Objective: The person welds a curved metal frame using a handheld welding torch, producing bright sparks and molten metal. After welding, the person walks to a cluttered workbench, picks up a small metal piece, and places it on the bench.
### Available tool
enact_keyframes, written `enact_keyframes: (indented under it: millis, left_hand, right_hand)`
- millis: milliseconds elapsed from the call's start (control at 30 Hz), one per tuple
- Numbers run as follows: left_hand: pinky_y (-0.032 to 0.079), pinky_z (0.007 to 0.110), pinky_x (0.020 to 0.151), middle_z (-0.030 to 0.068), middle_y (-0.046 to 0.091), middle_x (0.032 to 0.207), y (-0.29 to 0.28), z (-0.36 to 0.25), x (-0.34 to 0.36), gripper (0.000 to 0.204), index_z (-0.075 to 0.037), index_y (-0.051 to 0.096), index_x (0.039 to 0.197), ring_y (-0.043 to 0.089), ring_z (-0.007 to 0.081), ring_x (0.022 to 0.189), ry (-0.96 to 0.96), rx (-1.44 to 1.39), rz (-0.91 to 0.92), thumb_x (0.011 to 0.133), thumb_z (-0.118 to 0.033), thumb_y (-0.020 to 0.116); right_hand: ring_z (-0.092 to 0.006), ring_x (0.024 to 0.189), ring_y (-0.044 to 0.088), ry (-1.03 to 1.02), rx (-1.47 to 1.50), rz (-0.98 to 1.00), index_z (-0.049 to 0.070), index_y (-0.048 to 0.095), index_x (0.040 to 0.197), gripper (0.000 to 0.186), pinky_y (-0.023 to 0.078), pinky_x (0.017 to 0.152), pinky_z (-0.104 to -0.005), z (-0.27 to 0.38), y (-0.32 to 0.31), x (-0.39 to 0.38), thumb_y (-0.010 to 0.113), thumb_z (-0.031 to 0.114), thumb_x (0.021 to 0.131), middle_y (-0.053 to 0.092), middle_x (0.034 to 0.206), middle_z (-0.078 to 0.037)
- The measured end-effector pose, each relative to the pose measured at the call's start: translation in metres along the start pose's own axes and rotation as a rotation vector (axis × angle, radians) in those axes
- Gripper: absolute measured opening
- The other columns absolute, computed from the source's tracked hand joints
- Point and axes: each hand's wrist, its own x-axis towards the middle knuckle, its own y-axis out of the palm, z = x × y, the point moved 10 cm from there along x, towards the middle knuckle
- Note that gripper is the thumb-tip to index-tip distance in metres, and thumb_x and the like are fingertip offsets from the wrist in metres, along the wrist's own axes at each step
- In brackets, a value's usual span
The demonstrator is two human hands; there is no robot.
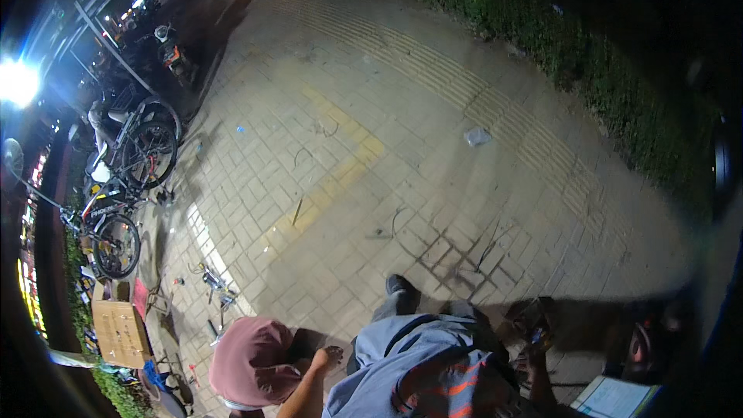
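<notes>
My left hand (326,358) is at the lower middle, its fingers loosely curled in, with nothing showing in them. Close to its left is a rounded pink cloth shape (251,364); I cannot tell what lies under the cloth. Between my arms is my grey-blue garment (410,348) with orange stripes, and one dark shoe (402,291) shows ahead of it. In shadow at the lower right, my right hand (534,352) looks closed around something small and dark with a yellowish glint. The darkness hides its kind.
Bicycles (116,244) and an orange scooter (176,62) stand at the left. Nearer are a cardboard box (121,333) and loose metal parts (219,286). Plastic litter (477,137) and scraps lie on the paving (418,178). A hedge (588,70) borders the right; a white-green box (615,399) is lower right.
</notes>
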Motion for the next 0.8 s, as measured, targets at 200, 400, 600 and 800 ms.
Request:
enact_keyframes:
  millis: [200,400,600,800]
  left_hand:
    - [0.048,0.03,0.059,0.009,0.067,0.085,-0.014,-0.167,0.057,0.032,0.001,0.06,0.11,0.062,0.0171,0.068,0.018,0.002,-0.218,0.092,-0.026,0.055]
    - [0.048,0.029,0.059,0.011,0.068,0.089,-0.008,-0.163,0.041,0.034,0.001,0.06,0.112,0.064,0.0165,0.071,-0.133,-0.064,-0.304,0.092,-0.026,0.055]
    - [0.046,0.029,0.052,0.0103,0.067,0.08,-0.001,-0.108,-0.001,0.03,0.002,0.061,0.107,0.06,0.0166,0.059,-0.353,-0.222,-0.394,0.09,-0.023,0.057]
    - [0.044,0.028,0.045,0.0104,0.06,0.069,0.029,-0.105,-0.011,0.024,0.0,0.058,0.091,0.056,0.0161,0.053,-0.41,-0.441,-0.434,0.088,-0.024,0.059]
  right_hand:
    - [-0.0268,0.077,0.06,0.052,-0.199,0.188,0.005,0.048,0.12,0.038,0.05,0.069,-0.0424,-0.004,0.053,-0.024,0.051,0.033,0.095,0.057,0.092,-0.01]
    - [-0.0297,0.084,0.063,0.142,-0.371,0.183,0.007,0.043,0.13,0.047,0.052,0.073,-0.0418,0.078,0.053,-0.014,0.05,0.037,0.095,0.059,0.101,-0.011]
    - [-0.0235,0.073,0.064,-0.081,-0.188,0.169,0.006,0.053,0.116,0.043,0.054,0.062,-0.0395,0.219,0.063,0.106,0.065,0.035,0.087,0.06,0.093,-0.009]
    - [-0.0148,0.064,0.062,-0.299,-0.516,0.353,0.002,0.06,0.107,0.028,0.049,0.055,-0.031,0.364,0.154,0.133,0.058,0.025,0.091,0.064,0.083,-0.006]
